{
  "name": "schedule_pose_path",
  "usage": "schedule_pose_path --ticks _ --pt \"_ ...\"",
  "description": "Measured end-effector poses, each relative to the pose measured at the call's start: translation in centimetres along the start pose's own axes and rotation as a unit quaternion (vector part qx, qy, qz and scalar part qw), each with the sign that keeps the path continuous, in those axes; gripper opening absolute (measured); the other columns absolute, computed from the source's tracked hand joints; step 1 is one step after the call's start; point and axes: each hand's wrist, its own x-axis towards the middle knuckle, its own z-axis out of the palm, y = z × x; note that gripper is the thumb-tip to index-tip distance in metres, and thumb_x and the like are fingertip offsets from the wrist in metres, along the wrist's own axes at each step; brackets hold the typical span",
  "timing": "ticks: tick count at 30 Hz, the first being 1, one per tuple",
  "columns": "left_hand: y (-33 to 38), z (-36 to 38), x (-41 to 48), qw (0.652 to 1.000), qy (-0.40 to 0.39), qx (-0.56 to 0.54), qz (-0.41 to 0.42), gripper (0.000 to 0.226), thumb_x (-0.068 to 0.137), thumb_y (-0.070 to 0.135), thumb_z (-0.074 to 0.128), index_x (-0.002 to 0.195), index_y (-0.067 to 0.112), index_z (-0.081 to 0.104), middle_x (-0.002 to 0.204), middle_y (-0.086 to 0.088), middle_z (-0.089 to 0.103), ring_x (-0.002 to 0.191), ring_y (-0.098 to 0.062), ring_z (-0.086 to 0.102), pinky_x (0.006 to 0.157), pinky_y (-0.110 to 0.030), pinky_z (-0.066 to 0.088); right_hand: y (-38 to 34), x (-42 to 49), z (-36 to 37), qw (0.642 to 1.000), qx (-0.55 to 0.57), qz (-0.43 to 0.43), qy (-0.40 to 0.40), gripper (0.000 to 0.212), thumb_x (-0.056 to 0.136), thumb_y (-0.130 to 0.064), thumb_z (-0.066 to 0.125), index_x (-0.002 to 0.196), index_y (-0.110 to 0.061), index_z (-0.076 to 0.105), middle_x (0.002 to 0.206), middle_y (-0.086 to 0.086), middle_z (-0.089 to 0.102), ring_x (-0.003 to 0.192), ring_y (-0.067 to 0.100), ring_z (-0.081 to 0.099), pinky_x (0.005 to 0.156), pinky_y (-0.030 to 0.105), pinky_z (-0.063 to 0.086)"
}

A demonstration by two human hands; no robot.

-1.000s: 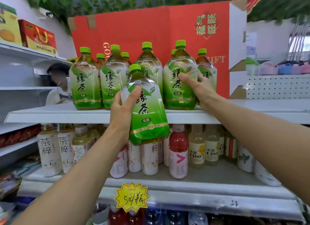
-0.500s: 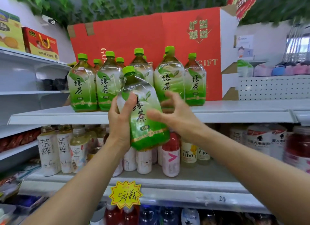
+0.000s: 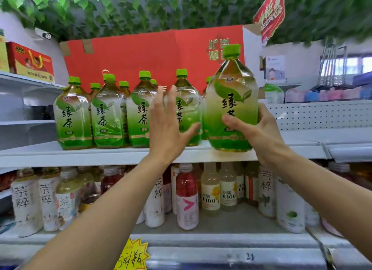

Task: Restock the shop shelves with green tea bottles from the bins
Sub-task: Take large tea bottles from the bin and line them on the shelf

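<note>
Several green tea bottles (image 3: 106,116), all full, line our top shelf (image 3: 100,155). Our right hand (image 3: 259,134) wraps another bottle (image 3: 231,100) at the row's right end, thumb curled across the label. Our left hand (image 3: 169,126) lies flat on a neighbour, fingers straight and together. Red carton (image 3: 141,58) behind, mixed drinks (image 3: 187,195) below.

Green tea bottle (image 3: 231,84) label reads 绿茶

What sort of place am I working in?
Likely a small shop's drinks aisle: white shelves lined with green tea bottles, a yellow starburst price tag on the shelf edge, a red promotional sign overhead.
</note>
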Motion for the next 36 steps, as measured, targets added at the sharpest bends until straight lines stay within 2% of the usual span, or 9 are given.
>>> schedule_pose_path --ticks 5,10,15,19,22,26,30,32,36 --pt "-1.2 3.0 0.5 0.984 -0.047 0.160 0.064 0.122 0.073 0.078 0.062 0.159 0.024 -0.004 0.166 -0.018 -0.007 0.153 -0.037 -0.009 0.124 -0.053 -0.006 1.6 3.2 -0.8 0.998 -0.054 0.022 0.008 0.087 0.043 -0.062 0.085 0.116 -0.027 0.053 0.100 -0.011 0.069 0.088 0.003 0.069 0.073 0.022 0.056" --pt "-1.9 4.1 0.1 0.985 0.003 0.159 0.073 0.111 0.073 0.080 0.055 0.160 0.028 0.011 0.166 -0.017 0.004 0.154 -0.036 -0.002 0.124 -0.052 -0.004 3.4 5.1 -0.8 0.993 -0.064 0.096 -0.025 0.086 0.045 -0.063 0.082 0.117 -0.026 0.054 0.108 -0.004 0.068 0.096 0.011 0.067 0.070 0.023 0.050" --pt "-1.9 4.1 0.1 0.986 0.014 0.158 0.058 0.114 0.069 0.084 0.058 0.160 0.028 0.018 0.165 -0.015 0.009 0.154 -0.033 0.004 0.124 -0.047 -0.009 4.3 6.4 -0.6 0.984 -0.107 0.125 -0.067 0.091 0.053 -0.067 0.082 0.131 -0.026 0.057 0.117 -0.005 0.070 0.107 0.014 0.065 0.090 0.038 0.052" --pt "-1.7 4.1 -0.1 0.986 0.018 0.154 0.052 0.115 0.067 0.085 0.057 0.159 0.028 0.019 0.164 -0.015 0.011 0.153 -0.032 0.006 0.123 -0.045 -0.012 4.8 6.8 0.0 0.986 -0.113 0.098 -0.077 0.093 0.057 -0.062 0.083 0.133 -0.020 0.049 0.112 -0.005 0.068 0.097 0.009 0.067 0.073 0.023 0.052" --pt "-1.5 4.0 -0.1 0.986 0.018 0.161 0.048 0.115 0.066 0.086 0.051 0.160 0.028 0.018 0.164 -0.015 0.012 0.153 -0.033 0.007 0.125 -0.050 -0.006 5.3 7.3 0.2 0.985 -0.136 0.085 -0.062 0.087 0.065 -0.058 0.084 0.129 -0.027 0.035 0.109 -0.008 0.062 0.093 0.005 0.065 0.071 0.022 0.051" --pt "-1.5 4.0 -0.1 0.985 0.018 0.166 0.044 0.115 0.067 0.087 0.048 0.160 0.028 0.017 0.165 -0.015 0.012 0.153 -0.033 0.008 0.125 -0.053 -0.001 5.8 7.6 0.4 0.984 -0.134 0.088 -0.082 0.082 0.071 -0.054 0.082 0.131 -0.026 0.034 0.111 -0.007 0.063 0.094 0.003 0.064 0.069 0.018 0.050" --pt "-1.0 3.5 -0.2 0.980 -0.021 0.196 0.030 0.114 0.071 0.086 0.050 0.161 0.028 0.009 0.166 -0.015 0.006 0.154 -0.032 0.003 0.124 -0.052 -0.003 4.7 6.8 0.7 0.977 -0.173 0.083 -0.093 0.083 0.080 -0.048 0.077 0.141 -0.016 0.031 0.120 -0.002 0.058 0.110 0.013 0.060 0.092 0.033 0.053" --pt "-0.4 2.9 -0.7 0.979 -0.038 0.202 0.016 0.108 0.077 0.083 0.048 0.161 0.029 0.008 0.167 -0.013 0.005 0.154 -0.031 0.001 0.124 -0.054 -0.004 4.1 5.6 0.8 0.964 -0.248 0.052 -0.082 0.087 0.084 -0.048 0.072 0.149 -0.015 0.024 0.139 0.007 0.047 0.128 0.024 0.047 0.109 0.045 0.041" --pt "1.8 1.2 -4.3 0.984 -0.018 0.179 0.011 0.097 0.083 0.079 0.037 0.161 0.026 0.014 0.167 -0.011 0.009 0.154 -0.031 0.004 0.123 -0.057 -0.003 3.3 0.8 0.1 0.911 -0.401 -0.083 -0.042 0.082 0.093 -0.047 0.061 0.155 -0.015 0.019 0.156 0.011 0.027 0.142 0.029 0.027 0.118 0.044 0.026"
